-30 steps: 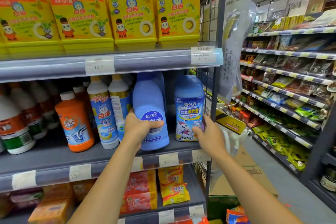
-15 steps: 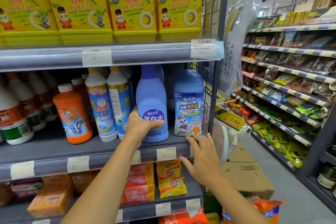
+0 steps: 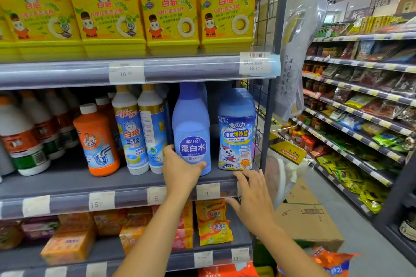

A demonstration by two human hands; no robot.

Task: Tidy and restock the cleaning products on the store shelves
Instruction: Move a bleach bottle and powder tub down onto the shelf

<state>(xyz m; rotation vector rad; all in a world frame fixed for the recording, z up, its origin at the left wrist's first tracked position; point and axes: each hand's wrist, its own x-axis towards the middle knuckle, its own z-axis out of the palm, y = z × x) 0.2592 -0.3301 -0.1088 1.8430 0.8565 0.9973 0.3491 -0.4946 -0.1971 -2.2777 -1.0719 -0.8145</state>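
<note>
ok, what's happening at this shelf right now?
A person is straightening the middle shelf. The left hand grips the bleach bottle low on its body. The bottle stands upright on the shelf, beside the blue canister. The right hand is open, fingers spread at the shelf's front edge just below that canister, holding nothing.

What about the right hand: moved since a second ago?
Yes. The right hand dropped from the rabbit-label bottle to the shelf edge below it.
</note>
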